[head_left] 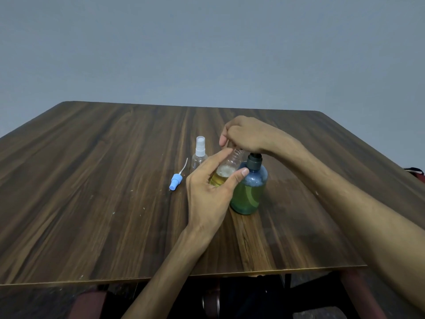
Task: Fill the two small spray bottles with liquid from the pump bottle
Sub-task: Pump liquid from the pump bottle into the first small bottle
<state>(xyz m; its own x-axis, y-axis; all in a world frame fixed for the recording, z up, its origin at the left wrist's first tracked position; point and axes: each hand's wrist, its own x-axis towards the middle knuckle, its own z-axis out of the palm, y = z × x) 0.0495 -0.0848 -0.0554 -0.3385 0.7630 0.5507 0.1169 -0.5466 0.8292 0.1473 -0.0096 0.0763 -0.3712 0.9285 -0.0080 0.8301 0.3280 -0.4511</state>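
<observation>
My left hand (208, 189) grips a small clear spray bottle (226, 171) with its top off, tilted toward the pump bottle; it holds yellow liquid with foam on top. The blue-tinted pump bottle (249, 192), with greenish liquid inside, stands upright on the table. My right hand (243, 134) rests on the pump head with curled fingers and hides the spout. A second small spray bottle (199, 155), clear with a white sprayer and cap on, stands just left of them. A blue sprayer top (176, 180) with a white tube lies on the table to the left.
All of this sits on a dark wood-grain table (103, 192), whose front edge runs across the lower frame. A grey wall stands behind. Something red and dark (415, 172) shows at the right edge beyond the table.
</observation>
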